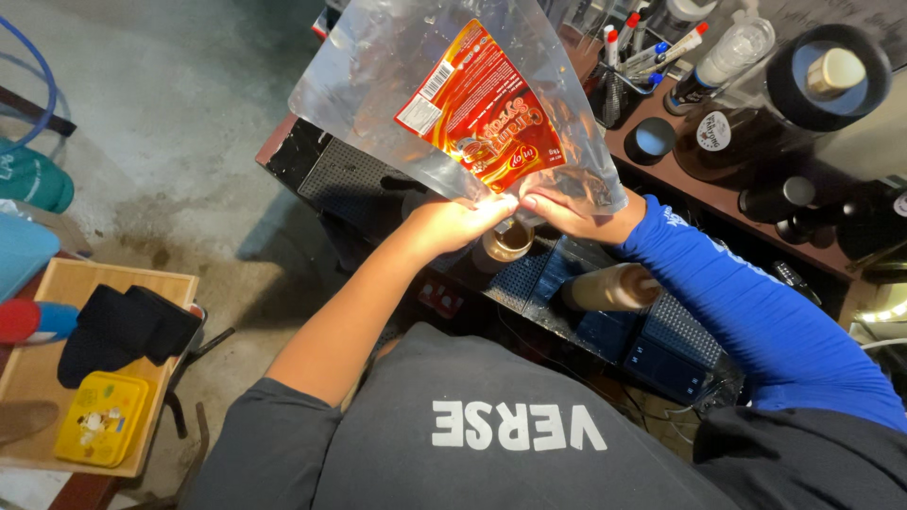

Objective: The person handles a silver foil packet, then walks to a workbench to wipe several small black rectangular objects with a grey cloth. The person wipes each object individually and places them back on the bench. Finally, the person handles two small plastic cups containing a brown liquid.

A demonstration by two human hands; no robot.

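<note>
— Clear plastic pouch point(453, 94) with a red label, held up over the bench point(661, 161). Where are my hands?
— Left hand point(452, 225) and right hand point(567, 210) both pinch its lower corner, fingertips touching, right above a small cup point(508, 243).
— Beside that?
— I see a brown roll point(609, 286) near my blue sleeve point(756, 321).

A cluttered workshop or back room, shown by its stained concrete floor point(179, 189), black perforated metal racks point(364, 175), a shelf point(718, 203) crowded with bottles point(732, 52) and marker pens point(652, 47), and a wooden tray point(57, 283) beside it.
</note>
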